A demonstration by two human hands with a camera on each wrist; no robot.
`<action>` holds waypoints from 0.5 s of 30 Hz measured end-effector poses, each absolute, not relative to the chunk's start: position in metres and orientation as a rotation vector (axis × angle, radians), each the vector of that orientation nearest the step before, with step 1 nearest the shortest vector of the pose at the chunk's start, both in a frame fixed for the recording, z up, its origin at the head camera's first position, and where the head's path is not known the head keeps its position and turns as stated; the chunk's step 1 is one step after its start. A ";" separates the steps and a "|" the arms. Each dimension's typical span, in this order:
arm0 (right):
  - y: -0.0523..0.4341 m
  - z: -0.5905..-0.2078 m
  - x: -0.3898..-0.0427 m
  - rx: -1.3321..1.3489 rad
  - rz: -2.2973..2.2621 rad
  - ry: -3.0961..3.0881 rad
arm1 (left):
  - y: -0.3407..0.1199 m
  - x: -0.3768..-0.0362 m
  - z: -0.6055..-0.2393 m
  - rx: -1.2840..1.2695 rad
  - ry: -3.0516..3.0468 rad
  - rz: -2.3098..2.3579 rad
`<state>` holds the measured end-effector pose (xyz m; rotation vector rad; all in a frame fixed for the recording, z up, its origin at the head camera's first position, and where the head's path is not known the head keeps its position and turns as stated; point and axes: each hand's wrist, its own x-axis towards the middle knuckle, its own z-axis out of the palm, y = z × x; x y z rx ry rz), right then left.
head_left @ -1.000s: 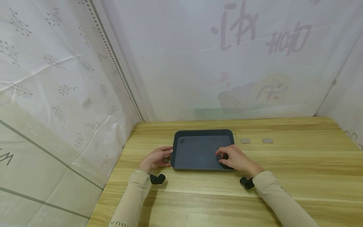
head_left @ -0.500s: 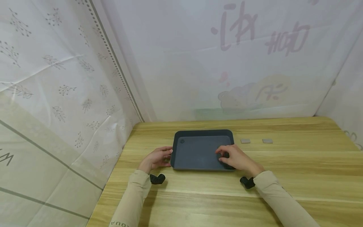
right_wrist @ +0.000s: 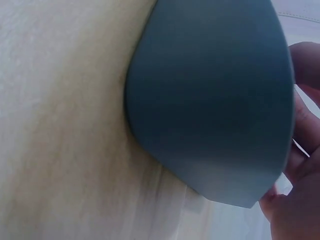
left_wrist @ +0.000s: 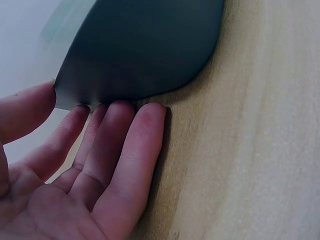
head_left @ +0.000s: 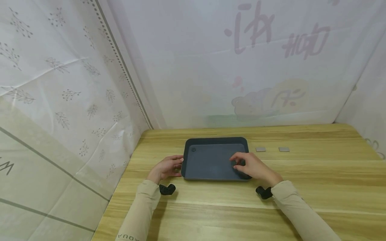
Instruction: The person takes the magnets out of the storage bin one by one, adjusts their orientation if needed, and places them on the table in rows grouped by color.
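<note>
A dark grey rectangular baking tray (head_left: 211, 170) lies on the wooden table. At its left side my left hand (head_left: 168, 167) touches the outer wall. In the left wrist view, the thumb tip meets the rim and the other fingertips (left_wrist: 150, 112) rest along the wall's lower edge. My right hand (head_left: 251, 166) reaches over the tray's right side, with thumb and index finger pinching a small dark round piece (head_left: 233, 163), mostly hidden by the fingers. A similar dark disc (head_left: 193, 149) sits in the tray's far left corner. The right wrist view shows the tray's outer wall (right_wrist: 210, 100).
Two small grey rectangular plates (head_left: 260, 149) lie on the table (head_left: 217, 211) right of the tray. Behind the table hangs a pale printed curtain (head_left: 193, 73), with a patterned one at the left. A black camera mount (head_left: 167, 189) is attached at each wrist.
My right hand has risen and shifted very slightly right, fingers still pinched together over the tray. The left hand and tray stay nearly in place.
</note>
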<state>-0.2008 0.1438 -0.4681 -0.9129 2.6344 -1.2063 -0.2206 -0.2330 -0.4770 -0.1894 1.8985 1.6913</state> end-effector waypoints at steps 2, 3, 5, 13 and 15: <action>0.145 -0.467 -0.202 -0.911 -1.219 2.630 | -0.233 -0.221 -0.477 -0.191 1.904 1.688; 0.146 -0.467 -0.203 -0.909 -1.228 2.623 | -0.233 -0.221 -0.477 -0.192 1.906 1.687; 0.147 -0.466 -0.204 -0.906 -1.244 2.613 | -0.232 -0.221 -0.477 -0.192 1.910 1.685; 0.154 -0.463 -0.207 -0.896 -1.277 2.629 | -0.231 -0.222 -0.476 -0.198 1.906 1.691; 0.156 -0.463 -0.207 -0.890 -1.275 2.640 | -0.231 -0.222 -0.476 -0.202 1.905 1.692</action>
